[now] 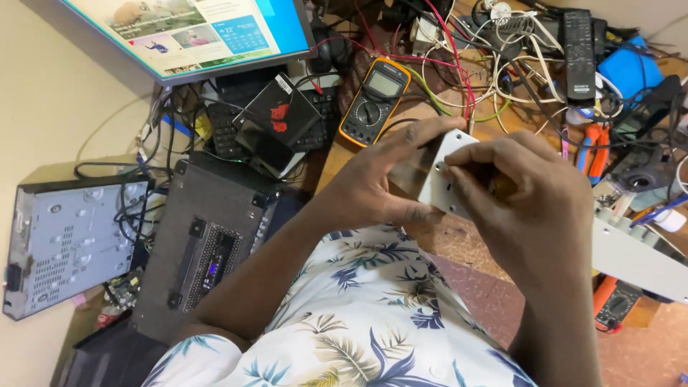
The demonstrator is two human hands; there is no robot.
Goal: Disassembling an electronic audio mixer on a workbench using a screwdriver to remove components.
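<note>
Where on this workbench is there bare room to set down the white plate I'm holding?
Bare brown bench top lies just below the flat white plastic plate, between the floral shirt and the grey metal bar. Behind the yellow multimeter, tangled wires and the black remote crowd everything.

yellow multimeter [374,101], black remote [579,55], monitor [193,32]

Small white plate [438,175] gripped by left hand [380,183] and right hand [527,190]; yellow multimeter [374,100], remote control [579,54], tangled wires [494,72] behind.
</note>
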